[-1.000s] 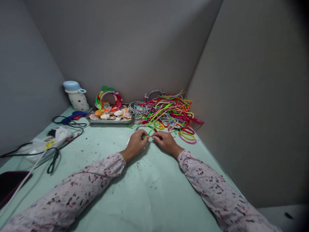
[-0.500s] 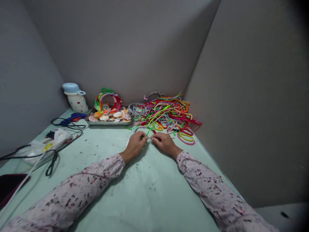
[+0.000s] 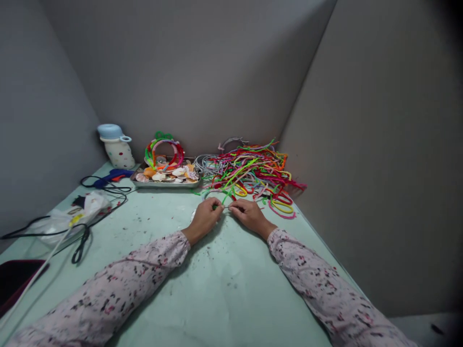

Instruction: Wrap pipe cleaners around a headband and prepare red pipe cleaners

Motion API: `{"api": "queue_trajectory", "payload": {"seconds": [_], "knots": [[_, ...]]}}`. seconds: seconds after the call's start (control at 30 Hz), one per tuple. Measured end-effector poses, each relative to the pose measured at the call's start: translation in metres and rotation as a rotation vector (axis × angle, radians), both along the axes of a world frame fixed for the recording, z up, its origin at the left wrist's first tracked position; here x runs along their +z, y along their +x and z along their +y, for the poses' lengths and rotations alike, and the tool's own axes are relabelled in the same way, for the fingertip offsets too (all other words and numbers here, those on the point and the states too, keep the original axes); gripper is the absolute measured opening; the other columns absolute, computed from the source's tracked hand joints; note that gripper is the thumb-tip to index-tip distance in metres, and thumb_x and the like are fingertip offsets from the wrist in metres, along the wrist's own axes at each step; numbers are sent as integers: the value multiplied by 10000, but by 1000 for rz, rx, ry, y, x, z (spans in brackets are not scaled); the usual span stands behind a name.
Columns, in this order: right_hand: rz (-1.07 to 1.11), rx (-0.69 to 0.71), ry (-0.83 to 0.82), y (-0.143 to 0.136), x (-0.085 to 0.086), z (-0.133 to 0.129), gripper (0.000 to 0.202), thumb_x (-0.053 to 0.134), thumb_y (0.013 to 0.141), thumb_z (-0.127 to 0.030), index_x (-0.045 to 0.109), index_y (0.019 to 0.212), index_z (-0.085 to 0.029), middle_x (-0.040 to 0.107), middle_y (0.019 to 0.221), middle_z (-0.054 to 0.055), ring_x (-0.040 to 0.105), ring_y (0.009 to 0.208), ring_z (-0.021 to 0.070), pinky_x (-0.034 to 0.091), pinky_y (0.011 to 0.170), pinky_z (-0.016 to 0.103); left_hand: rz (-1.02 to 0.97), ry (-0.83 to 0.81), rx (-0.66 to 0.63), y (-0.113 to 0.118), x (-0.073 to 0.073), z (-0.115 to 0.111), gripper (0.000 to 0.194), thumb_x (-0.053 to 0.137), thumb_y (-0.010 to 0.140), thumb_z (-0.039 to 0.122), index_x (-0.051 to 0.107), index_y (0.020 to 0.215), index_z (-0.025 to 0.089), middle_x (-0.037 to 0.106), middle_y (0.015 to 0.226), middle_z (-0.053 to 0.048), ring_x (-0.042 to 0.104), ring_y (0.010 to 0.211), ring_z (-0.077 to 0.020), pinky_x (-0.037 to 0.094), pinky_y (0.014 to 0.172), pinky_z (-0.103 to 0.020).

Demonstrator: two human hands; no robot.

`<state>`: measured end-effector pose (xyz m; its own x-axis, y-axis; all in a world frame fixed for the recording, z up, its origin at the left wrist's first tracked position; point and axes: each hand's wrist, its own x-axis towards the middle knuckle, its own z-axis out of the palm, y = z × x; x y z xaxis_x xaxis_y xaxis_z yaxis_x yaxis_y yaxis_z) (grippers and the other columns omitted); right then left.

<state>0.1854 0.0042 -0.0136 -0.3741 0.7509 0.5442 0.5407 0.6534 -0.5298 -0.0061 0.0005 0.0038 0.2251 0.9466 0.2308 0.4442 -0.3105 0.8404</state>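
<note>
My left hand [image 3: 207, 216] is closed in a pinch, with a bit of green pipe cleaner [image 3: 224, 198] showing at its fingertips. Facing it, a short distance to the right, my right hand [image 3: 249, 215] pinches a thin stem-like piece [image 3: 226, 207] that bridges the small gap between both hands. Its end pokes out past the right fingers. What kind of piece it is I cannot make out. Just beyond the hands spreads a tangled heap of coloured pipe cleaners [image 3: 253, 166]. Behind my left wrist, a small whitish thing is mostly hidden.
A metal tray [image 3: 166, 187] of seashells stands at the back, with pipe-cleaner rings [image 3: 164, 152] on it. Left of it are a spotted bottle [image 3: 119, 153] and a blue tool [image 3: 114, 177]. Black cables [image 3: 85, 236] and a plastic bag [image 3: 96, 205] lie at the left. Walls enclose the table.
The whole view has shifted slightly, so everything sits a little further right. Both hands keep their pinch, with almost no movement between them.
</note>
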Motion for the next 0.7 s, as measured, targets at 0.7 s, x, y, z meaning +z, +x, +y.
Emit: {"api": "queue_trajectory", "payload": {"seconds": [0.7], "knots": [[-6,-25,-9,0,2,-2,129,570,885,-227,692,897,-188,687,830,36,607,740,146,454,693,257,95,135,17,0,-2,-2,87,521,822,248,567,849,180,603,789,-9,561,677,-140,425,628,-262]]}}
